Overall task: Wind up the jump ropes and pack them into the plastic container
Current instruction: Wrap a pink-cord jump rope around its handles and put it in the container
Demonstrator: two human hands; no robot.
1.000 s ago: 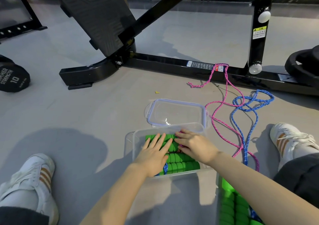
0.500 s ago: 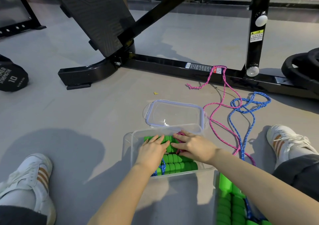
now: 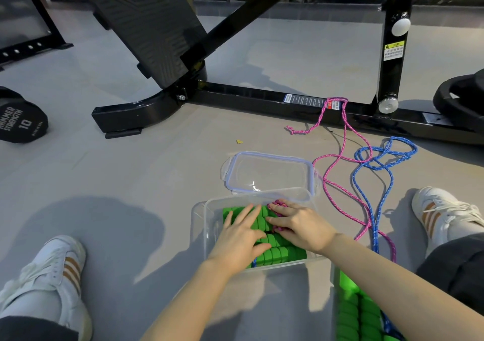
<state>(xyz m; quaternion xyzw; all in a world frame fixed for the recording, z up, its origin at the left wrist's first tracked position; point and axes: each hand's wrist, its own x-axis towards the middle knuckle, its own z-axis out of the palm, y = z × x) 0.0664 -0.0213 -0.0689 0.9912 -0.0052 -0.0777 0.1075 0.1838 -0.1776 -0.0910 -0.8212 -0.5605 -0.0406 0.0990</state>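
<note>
Left hand (image 3: 241, 238) and right hand (image 3: 301, 229), both laid flat, press wound jump ropes (image 3: 282, 255) beneath them into the plastic container (image 3: 207, 225); push evenly, tucking the pink cord (image 3: 278, 204) ahead of the right hand

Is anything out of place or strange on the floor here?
Yes. The pink rope is draped over the black machine frame instead of wound up, and the blue rope lies in loose tangled loops beside it. A small yellow scrap also lies on the floor.

Grey floor (image 3: 131, 173), black gym frame (image 3: 262, 99)
</note>
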